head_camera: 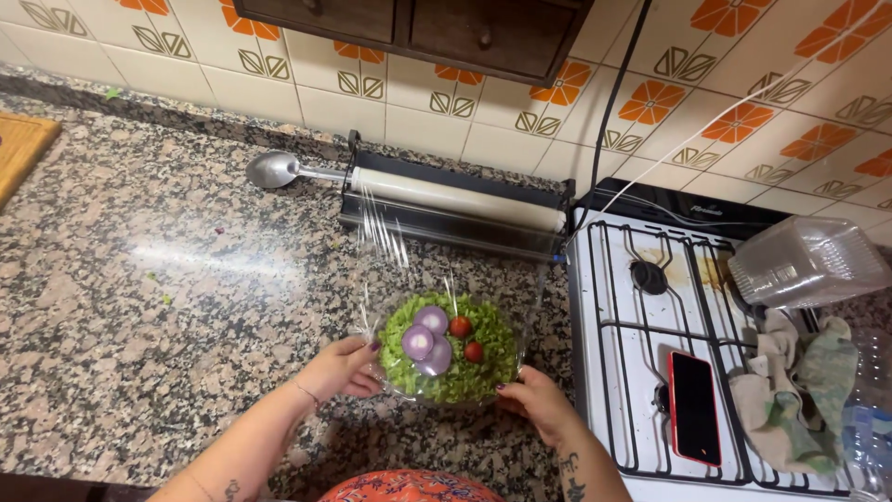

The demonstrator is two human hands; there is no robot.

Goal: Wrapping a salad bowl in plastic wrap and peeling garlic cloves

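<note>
A clear bowl of chopped green salad topped with purple onion slices and two small red tomatoes sits on the granite counter. A sheet of clear cling film stretches from the black dispenser down over the bowl. My left hand presses the film against the bowl's left side. On the bowl's near right edge, my right hand pinches the film.
A metal spoon lies left of the dispenser. To the right stands a white gas stove with a red-cased phone, a cloth and a clear plastic container. A wooden board is at far left.
</note>
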